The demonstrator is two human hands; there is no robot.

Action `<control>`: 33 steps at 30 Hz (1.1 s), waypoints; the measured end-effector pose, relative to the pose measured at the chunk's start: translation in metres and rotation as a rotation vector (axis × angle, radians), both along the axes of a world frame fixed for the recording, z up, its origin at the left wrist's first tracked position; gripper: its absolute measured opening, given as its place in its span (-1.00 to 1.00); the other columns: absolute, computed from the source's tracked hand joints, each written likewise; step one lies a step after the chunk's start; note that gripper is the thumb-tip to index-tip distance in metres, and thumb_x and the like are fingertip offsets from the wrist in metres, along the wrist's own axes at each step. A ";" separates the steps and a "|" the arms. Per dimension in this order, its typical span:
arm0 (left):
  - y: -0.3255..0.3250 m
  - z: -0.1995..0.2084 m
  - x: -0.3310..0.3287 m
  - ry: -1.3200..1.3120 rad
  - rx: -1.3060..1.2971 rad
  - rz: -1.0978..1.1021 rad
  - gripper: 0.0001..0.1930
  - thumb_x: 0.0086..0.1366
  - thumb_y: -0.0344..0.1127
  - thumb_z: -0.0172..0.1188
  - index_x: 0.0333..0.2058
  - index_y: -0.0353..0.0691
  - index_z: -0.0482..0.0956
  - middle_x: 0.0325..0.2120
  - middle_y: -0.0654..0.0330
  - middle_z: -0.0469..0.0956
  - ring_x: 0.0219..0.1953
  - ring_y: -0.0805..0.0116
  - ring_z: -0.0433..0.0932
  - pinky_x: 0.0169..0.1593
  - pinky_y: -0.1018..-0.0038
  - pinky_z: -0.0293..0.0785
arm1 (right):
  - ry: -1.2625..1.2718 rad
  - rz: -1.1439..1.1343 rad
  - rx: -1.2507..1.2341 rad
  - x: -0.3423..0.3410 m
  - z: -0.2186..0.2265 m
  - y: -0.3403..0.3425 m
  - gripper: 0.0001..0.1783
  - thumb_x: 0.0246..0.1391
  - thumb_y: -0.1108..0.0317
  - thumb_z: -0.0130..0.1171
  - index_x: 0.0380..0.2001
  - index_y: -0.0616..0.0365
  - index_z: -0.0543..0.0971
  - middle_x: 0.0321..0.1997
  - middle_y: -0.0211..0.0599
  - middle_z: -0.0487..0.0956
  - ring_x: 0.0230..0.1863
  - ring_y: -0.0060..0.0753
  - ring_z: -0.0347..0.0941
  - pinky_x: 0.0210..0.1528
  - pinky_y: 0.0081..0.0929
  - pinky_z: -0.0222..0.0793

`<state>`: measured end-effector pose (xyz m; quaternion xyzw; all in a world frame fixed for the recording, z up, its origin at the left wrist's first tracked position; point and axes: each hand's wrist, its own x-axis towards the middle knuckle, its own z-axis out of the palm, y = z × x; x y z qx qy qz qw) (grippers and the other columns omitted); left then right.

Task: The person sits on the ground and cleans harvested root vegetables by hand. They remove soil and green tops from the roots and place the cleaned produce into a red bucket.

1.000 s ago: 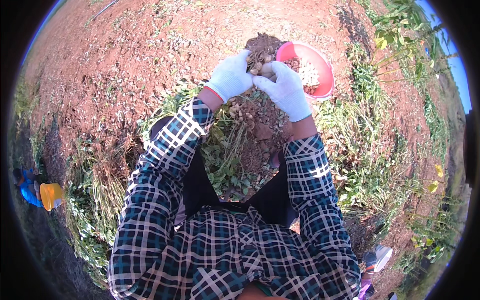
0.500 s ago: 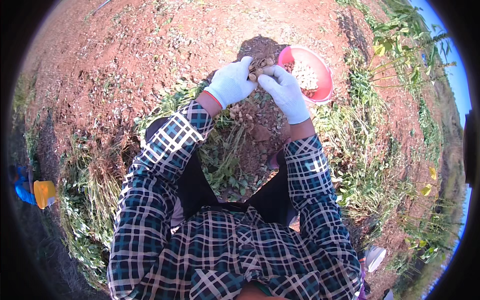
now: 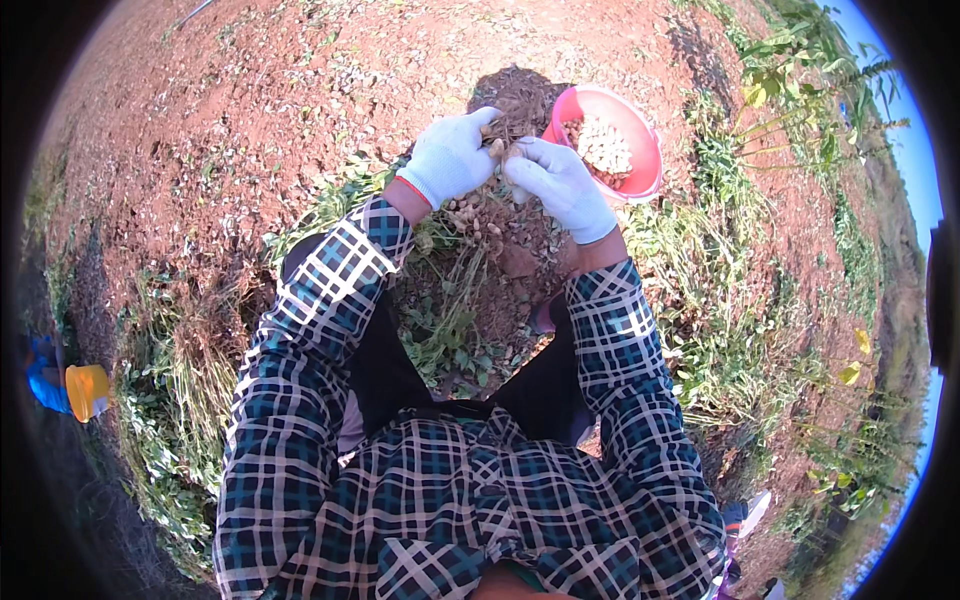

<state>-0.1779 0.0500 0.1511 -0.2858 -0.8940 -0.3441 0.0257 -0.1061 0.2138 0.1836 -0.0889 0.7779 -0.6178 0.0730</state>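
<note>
Both my hands wear white gloves. My left hand [image 3: 450, 155] and my right hand [image 3: 560, 182] meet over an uprooted peanut plant [image 3: 478, 245], whose soil-caked roots carry pale pods. The fingers of both hands pinch the top of the root clump [image 3: 500, 130]. Just right of my right hand stands a red bowl [image 3: 640, 170] partly filled with pale peanut pods [image 3: 603, 147]. The plant's green leaves hang down between my knees.
Red-brown soil lies all around, strewn with dry plant bits. Pulled green plants [image 3: 170, 400] lie heaped at my left, and more greenery [image 3: 720, 300] at my right. At the far left edge is an orange container [image 3: 87, 390] beside something blue.
My two hands have stayed together at the root clump, working at it with small finger movements. The bowl has not moved.
</note>
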 end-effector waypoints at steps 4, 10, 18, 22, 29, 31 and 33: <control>0.001 -0.029 -0.032 -0.298 0.387 0.038 -0.59 0.11 -0.12 0.11 -0.14 -0.28 0.49 -0.46 -0.07 0.57 -0.34 -0.01 0.57 -0.25 0.23 0.47 | 0.295 0.347 0.300 0.015 0.007 -0.017 -0.81 0.00 0.28 0.12 -0.41 0.19 0.53 -0.52 -0.34 0.50 -0.45 -0.56 0.44 -0.37 -0.51 0.34; -0.005 0.039 -0.004 -0.635 0.502 -0.202 -0.64 0.12 -0.32 0.26 -0.11 -0.33 0.48 -0.46 0.28 0.55 -0.46 0.59 0.48 -0.40 0.60 0.43 | -0.086 0.345 -0.605 0.020 -0.013 -0.011 -0.65 0.15 0.18 0.02 -0.18 0.28 0.44 -0.20 -0.18 0.51 -0.21 -0.36 0.50 -0.20 -0.48 0.50; -0.020 0.024 0.007 -1.015 0.821 -0.411 -0.64 0.16 -0.38 0.16 -0.05 -0.31 0.42 -0.21 0.11 0.52 -0.30 0.35 0.55 -0.36 0.42 0.53 | -0.145 -0.050 -1.066 0.013 -0.024 0.043 -0.68 0.21 0.19 0.00 -0.11 0.21 0.44 -0.38 -0.28 0.52 -0.60 -0.61 0.28 -0.66 -0.74 0.06; -0.025 0.013 0.017 -0.961 0.968 -0.471 -0.50 0.05 -0.24 0.25 -0.06 -0.38 0.41 -0.24 0.05 0.51 -0.40 0.29 0.51 -0.41 0.38 0.52 | -0.034 -0.305 -0.588 0.019 0.002 0.024 -0.68 0.17 0.30 0.03 -0.06 0.23 0.43 -0.39 -0.36 0.54 -0.61 -0.69 0.27 -0.64 -0.73 0.11; -0.017 0.010 0.038 -1.306 1.074 -0.366 -0.46 0.00 -0.23 0.27 -0.05 -0.33 0.38 -0.43 0.07 0.46 -0.60 0.44 0.38 -0.54 0.39 0.40 | 0.030 -0.091 -0.381 0.030 0.030 -0.003 -0.60 0.10 0.35 0.10 0.01 0.23 0.42 -0.26 -0.45 0.53 -0.41 -0.73 0.37 -0.31 -0.71 0.32; -0.018 0.008 0.034 -1.394 1.101 -0.513 -0.46 0.05 -0.24 0.23 0.01 -0.29 0.34 -0.39 0.03 0.48 -0.58 0.37 0.41 -0.51 0.38 0.45 | 0.023 -0.072 -0.354 0.024 0.028 0.002 -0.72 0.10 0.30 0.11 -0.14 0.19 0.49 -0.39 -0.51 0.53 -0.45 -0.74 0.36 -0.39 -0.73 0.29; -0.025 -0.004 0.025 -1.420 1.029 -0.533 -0.49 0.09 -0.24 0.20 0.01 -0.27 0.33 -0.35 0.00 0.49 -0.56 0.31 0.46 -0.50 0.35 0.48 | 0.020 -0.073 -0.358 0.020 0.016 0.002 -0.77 0.11 0.27 0.10 -0.22 0.17 0.50 -0.46 -0.54 0.52 -0.48 -0.75 0.35 -0.43 -0.75 0.26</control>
